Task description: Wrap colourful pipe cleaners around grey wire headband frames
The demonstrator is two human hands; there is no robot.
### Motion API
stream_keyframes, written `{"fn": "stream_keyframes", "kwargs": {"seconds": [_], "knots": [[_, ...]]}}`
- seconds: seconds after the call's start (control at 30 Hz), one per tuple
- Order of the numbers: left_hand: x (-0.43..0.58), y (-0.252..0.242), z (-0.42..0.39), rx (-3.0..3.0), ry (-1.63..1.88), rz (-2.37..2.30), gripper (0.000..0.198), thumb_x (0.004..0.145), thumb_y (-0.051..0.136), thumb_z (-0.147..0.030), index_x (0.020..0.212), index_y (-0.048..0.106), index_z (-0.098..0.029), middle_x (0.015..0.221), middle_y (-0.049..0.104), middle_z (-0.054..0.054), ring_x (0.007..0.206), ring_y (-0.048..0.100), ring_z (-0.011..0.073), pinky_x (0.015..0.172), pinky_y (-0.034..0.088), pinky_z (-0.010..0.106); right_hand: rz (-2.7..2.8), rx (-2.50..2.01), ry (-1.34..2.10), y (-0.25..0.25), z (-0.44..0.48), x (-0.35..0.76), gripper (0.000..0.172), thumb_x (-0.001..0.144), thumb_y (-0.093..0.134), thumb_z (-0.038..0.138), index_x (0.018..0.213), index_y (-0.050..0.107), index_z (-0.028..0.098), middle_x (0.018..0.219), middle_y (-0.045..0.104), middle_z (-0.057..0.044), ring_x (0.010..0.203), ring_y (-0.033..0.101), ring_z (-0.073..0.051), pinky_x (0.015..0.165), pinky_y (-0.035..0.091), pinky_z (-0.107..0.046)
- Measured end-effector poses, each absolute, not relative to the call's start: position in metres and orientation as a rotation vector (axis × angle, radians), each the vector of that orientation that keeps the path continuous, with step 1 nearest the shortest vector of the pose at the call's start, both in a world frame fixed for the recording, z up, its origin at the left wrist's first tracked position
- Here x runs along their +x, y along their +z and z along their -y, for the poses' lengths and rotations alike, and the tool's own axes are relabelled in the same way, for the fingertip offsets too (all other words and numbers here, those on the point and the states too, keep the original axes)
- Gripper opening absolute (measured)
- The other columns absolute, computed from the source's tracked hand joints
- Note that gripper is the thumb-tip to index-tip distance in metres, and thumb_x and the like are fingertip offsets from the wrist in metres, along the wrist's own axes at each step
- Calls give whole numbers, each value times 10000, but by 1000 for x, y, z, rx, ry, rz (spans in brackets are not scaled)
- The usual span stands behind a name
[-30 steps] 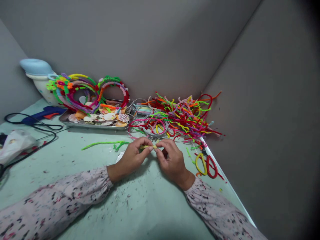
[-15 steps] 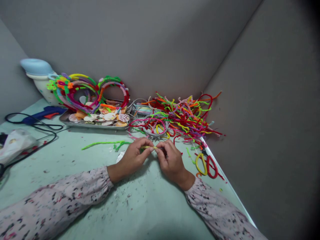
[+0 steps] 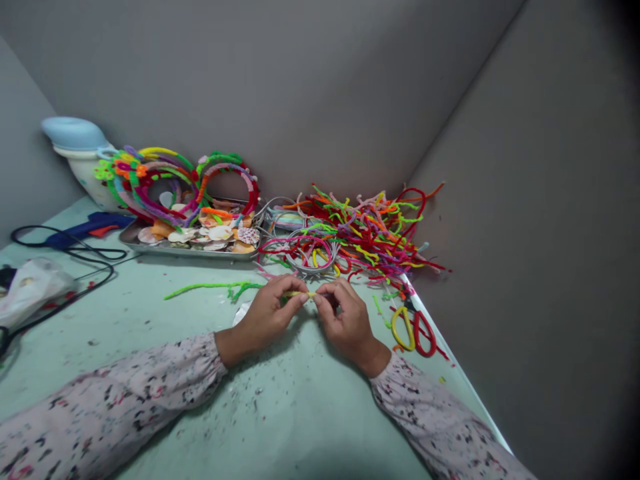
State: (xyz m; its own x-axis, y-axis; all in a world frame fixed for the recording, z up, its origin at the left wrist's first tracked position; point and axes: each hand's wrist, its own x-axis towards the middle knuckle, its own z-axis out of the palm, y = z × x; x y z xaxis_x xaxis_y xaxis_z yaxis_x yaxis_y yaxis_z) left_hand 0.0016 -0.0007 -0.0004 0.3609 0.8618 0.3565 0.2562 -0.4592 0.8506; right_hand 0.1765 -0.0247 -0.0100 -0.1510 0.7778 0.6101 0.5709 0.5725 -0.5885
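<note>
My left hand (image 3: 273, 310) pinches a short yellow pipe cleaner (image 3: 311, 295) between thumb and fingers. From the other side my right hand (image 3: 347, 320) is closed on the same piece, with the fingertips of both hands almost meeting. Much of the yellow piece is hidden in the fingers. Beyond my left hand lies a green pipe cleaner (image 3: 200, 287) on the table. A small white shiny piece (image 3: 241, 312) shows partly behind the left wrist. Scissors with one yellow and one red handle (image 3: 424, 333) rest to the right of my right hand.
A heap of colourful pipe cleaners (image 3: 370, 227) and grey hoops (image 3: 327, 260) lies behind my hands. A metal tray (image 3: 195, 253) holds shells, with wrapped headbands (image 3: 225, 160) standing in it. Further left are a blue glue gun (image 3: 80, 230), a black cord (image 3: 107, 273) and a blue-lidded container (image 3: 75, 133).
My right hand's fingers have shifted slightly right along the yellow pipe cleaner, and a bit more of it shows between the hands. My left hand stays in place.
</note>
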Motion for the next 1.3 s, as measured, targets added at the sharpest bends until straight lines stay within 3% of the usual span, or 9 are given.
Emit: {"fn": "stream_keyframes", "kwargs": {"seconds": [0.53,1.3], "knots": [[3,0,0,1920,1067,-991,118,868,536,-257,848,602,-161,836,625,26,797,573,150,740,445,275,1865,-1126,401,-7,25,177,111,927,472,212,869,566,195,821,539,-23,784,522,-160,703,406,-285],[3,0,1,1963,1032,-1006,130,872,528,-265,843,602,-162,831,622,28,800,565,157,741,445,286,1856,-1160,486,-8,22,179,217,954,428,248,763,519,199,744,483,1,732,487,-149,669,376,-283]]}}
